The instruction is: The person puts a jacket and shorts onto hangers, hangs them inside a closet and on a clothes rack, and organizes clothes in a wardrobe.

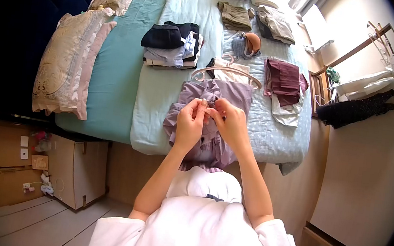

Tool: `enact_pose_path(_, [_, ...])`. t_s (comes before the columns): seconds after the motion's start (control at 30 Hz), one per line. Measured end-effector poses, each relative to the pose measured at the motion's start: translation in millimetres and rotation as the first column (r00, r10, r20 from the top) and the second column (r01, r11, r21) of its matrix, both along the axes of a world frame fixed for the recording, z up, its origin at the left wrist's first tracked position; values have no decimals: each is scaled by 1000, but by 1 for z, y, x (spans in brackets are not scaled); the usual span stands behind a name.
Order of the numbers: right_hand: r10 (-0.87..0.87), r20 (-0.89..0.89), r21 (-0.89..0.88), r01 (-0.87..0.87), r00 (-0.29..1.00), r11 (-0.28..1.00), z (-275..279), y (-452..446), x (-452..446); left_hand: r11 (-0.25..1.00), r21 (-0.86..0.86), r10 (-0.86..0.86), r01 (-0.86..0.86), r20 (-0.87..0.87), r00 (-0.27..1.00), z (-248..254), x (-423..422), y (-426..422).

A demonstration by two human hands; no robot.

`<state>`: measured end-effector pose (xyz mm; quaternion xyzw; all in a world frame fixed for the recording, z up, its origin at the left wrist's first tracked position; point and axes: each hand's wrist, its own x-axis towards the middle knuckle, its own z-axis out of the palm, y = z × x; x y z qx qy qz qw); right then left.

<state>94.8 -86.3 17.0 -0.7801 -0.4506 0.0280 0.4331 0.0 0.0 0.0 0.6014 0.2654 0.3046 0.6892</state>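
Note:
A mauve garment [239,96] lies on the near edge of the bed, partly bunched up and hanging toward me. My left hand [190,123] is closed in a pinch on a gathered bit of it. Close beside it, my right hand [231,126] pinches the same gathered spot, with fingertips almost meeting those of the left. What exactly lies between the fingertips is small and partly covered. Just beyond both hands, a pale clothes hanger [227,69] rests at the garment's top edge, its hook pointing away from me.
Folded dark and light clothes [163,37] are stacked left of the hanger. Maroon clothing [284,82] lies to the right, a bra [247,45] and khaki clothes [235,16] farther back. Pillows [63,64] sit at the left; a clothes rack [364,42] stands right.

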Motion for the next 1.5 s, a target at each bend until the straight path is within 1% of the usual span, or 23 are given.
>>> enact_pose_path(0.07, [74, -262, 47, -64, 962, 997, -4, 5, -2, 983, 166, 106, -76, -179, 978, 5, -7, 2])
enact_pose_path(0.1, [59, -291, -16, -66, 955, 998, -11, -8, 6, 992, 104, 96, -75, -210, 973, -6, -2, -12])
enact_pose_path(0.17, [39, -227, 126, -11, 973, 992, -12, -6, 11, 858, 503, 245, -107, -217, 945, -13, -3, -7])
enact_pose_path(0.23, [22, -289, 162, 26, 957, 986, -5, -9, 20, 814, 572, 287, -100, -246, 926, -20, -7, 3])
enact_pose_path(0.3, [-112, -332, 150, 169, 936, 974, 1, -21, 36, 739, 657, 449, -151, -313, 837, -63, -22, 20])
enact_pose_path(0.4, [-173, -350, 252, 270, 921, 929, -16, -42, 55, 759, 637, 494, -134, -430, 756, -86, -56, 34])
enact_pose_path(0.5, [-226, -455, 231, 359, 861, 904, -18, -64, 68, 769, 627, 526, -124, -510, 681, -94, -82, 39])
enact_pose_path(0.57, [-227, -419, 212, 337, 879, 917, -21, -70, 74, 810, 578, 486, -101, -564, 667, -94, -94, 41])
enact_pose_path(0.67, [49, -342, 182, 15, 939, 983, -15, -73, 75, 852, 521, 362, 59, -665, 654, -102, -108, 43])
enact_pose_path(0.8, [22, -405, 203, 66, 914, 977, -27, -84, 82, 905, 424, 313, 14, -689, 653, -101, -114, 40])
enact_pose_path(0.9, [-234, -566, 190, 402, 790, 896, -51, -116, 102, 829, 558, 468, -49, -641, 608, -106, -126, 39])
enact_pose_path(0.97, [-304, -593, 242, 525, 746, 816, -66, -148, 127, 661, 743, 672, -105, -524, 523, -113, -141, 54])
enact_pose_path(1.07, [-318, -668, 253, 607, 673, 753, -95, -196, 167, 585, 790, 752, -183, -443, 489, -93, -156, 72])
enact_pose_path(1.17, [-498, -550, 60, 626, 671, 777, -156, -225, 211, 454, 870, 770, -195, -272, 577, -53, -139, 68])
enact_pose_path(1.2, [-576, -342, -131, 569, 743, 812, -158, -220, 211, 502, 832, 726, -236, -257, 637, -45, -135, 62])
enact_pose_path(1.23, [-583, -117, -303, 530, 804, 792, -161, -202, 216, 456, 847, 713, -274, -163, 682, -32, -125, 62])
enact_pose_path(1.27, [-326, 169, -187, 355, 930, 916, -122, -152, 186, 524, 799, 672, -295, -175, 720, -23, -117, 60])
enact_pose_path(1.3, [-226, 200, -115, 252, 954, 961, -87, -99, 147, 604, 738, 619, -302, -194, 761, -16, -111, 50])
enact_pose_path(1.33, [-51, -7, -109, 50, 999, 993, -65, -59, 109, 619, 739, 585, -266, -209, 784, -7, -104, 41])
enact_pose_path(1.37, [211, -522, 142, -160, 826, 977, -72, -28, 72, 634, 739, 551, -229, -223, 804, 1, -97, 31])
enact_pose_path(1.4, [363, -304, 50, -366, 881, 929, -32, 0, 37, 649, 728, 522, -221, -214, 826, 5, -87, 23])
enact_pose_path(1.43, [503, -199, 139, -484, 841, 864, -39, 19, 13, 648, 730, 518, -219, -211, 829, 9, -84, 20])
enact_pose_path(1.5, [634, -391, 213, -604, 668, 768, -50, 39, -15, 624, 749, 507, -222, -172, 844, 15, -82, 15])
